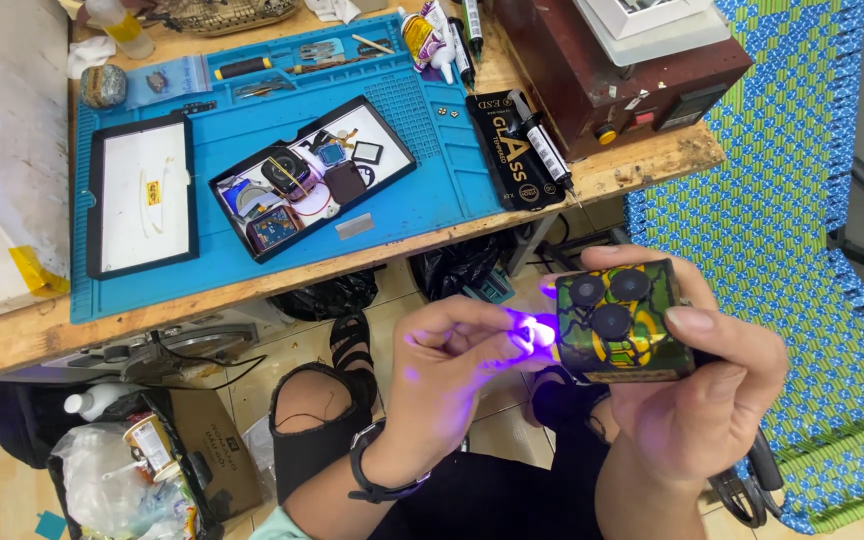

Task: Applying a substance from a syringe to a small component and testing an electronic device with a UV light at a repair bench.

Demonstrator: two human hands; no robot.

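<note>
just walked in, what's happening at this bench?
A person sits beside a wooden workbench. Their right hand holds a small green-and-yellow patterned box with three black round pads on top. Their left hand is pinched at the box's left edge, where a bright violet light glows; what the fingers hold is washed out. On the bench, a blue silicone work mat carries a black tray of small watch-like parts.

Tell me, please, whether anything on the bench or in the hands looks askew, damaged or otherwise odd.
The tray of small parts lies askew on the blue mat. A purple glow spills over the left hand beside the patterned block in the right hand. No visible damage.
</note>
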